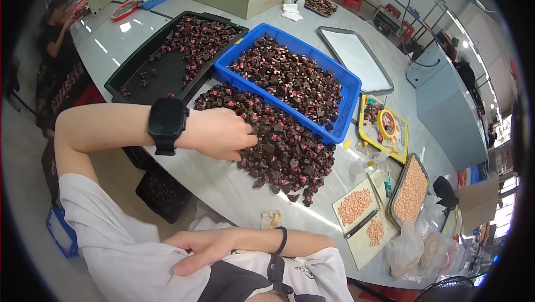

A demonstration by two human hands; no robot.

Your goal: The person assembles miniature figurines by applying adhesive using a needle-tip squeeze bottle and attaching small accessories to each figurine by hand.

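Note:
My left hand (pixel 220 132), with a black smartwatch (pixel 167 125) on its wrist, reaches over a heap of small dark pieces with red and pink spots (pixel 284 151) on the table. Its fingers are curled down at the heap's near-left part; what is in them, if anything, is hidden. My right hand (pixel 203 247), a black band on its wrist, lies against my white and dark shirt (pixel 128 257), thumb apart from the fingers. Just beyond the heap stands a blue tray (pixel 348 101) filled with similar pieces. A black tray (pixel 167 79) to the left holds more.
At the right are a board (pixel 365 249) with small pinkish pieces, tweezers and a black pen-like tool (pixel 362 224), a tray of pinkish pieces (pixel 411 187), and plastic bags (pixel 405 249). Farther back lie a yellow tray (pixel 401 154) and a white-bottomed tray (pixel 356 54). A person (pixel 53 37) sits far left.

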